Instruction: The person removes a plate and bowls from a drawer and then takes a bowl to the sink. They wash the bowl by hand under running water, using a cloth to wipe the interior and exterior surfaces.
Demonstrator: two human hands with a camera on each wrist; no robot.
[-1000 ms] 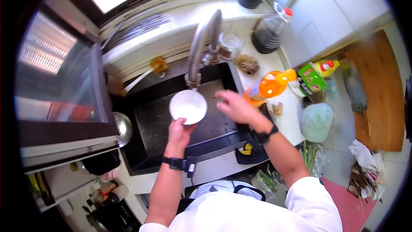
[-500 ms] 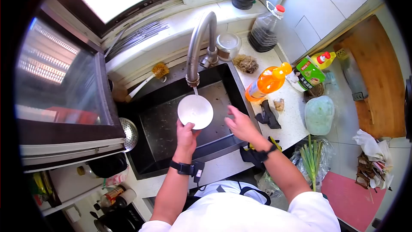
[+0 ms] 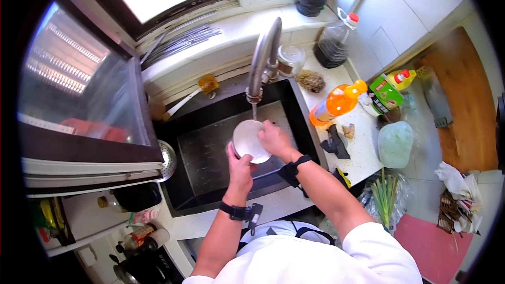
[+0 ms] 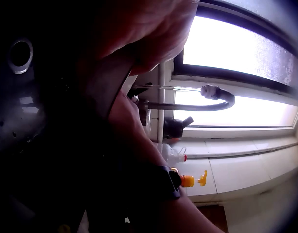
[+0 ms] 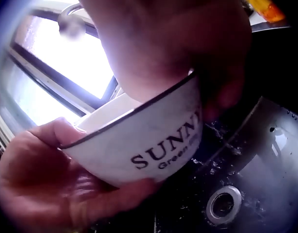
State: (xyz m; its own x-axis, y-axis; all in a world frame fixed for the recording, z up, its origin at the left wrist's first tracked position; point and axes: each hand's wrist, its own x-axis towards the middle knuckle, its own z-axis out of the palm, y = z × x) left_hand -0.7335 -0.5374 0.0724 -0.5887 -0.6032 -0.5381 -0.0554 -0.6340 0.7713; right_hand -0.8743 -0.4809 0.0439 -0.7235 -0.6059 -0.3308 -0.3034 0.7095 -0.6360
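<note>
A white bowl (image 3: 247,139) with a dark rim and black lettering is held tilted over the black sink (image 3: 205,197), beneath the running faucet (image 3: 258,68). My left hand (image 3: 241,172) grips it from the near left, thumb at the rim and fingers under the base, as the right wrist view shows. At the far right rim, my right hand (image 3: 276,141) holds the bowl with part of the hand inside and fingers along the outer wall. A thin stream of water (image 3: 255,111) falls toward the bowl. In the left wrist view the bowl is mostly in shadow.
Right of the sink stand an orange soap bottle (image 3: 336,104), a brown scrubber (image 3: 311,80) and a dark cloth (image 3: 335,143). A white-handled brush (image 3: 184,103) lies behind the sink. An open window pane (image 3: 89,84) juts in at left, near a perforated metal strainer (image 3: 167,160).
My right hand has moved left from beside the bowl onto its rim and now grips it. The bowl, still in my left hand, is tilted more under the faucet.
</note>
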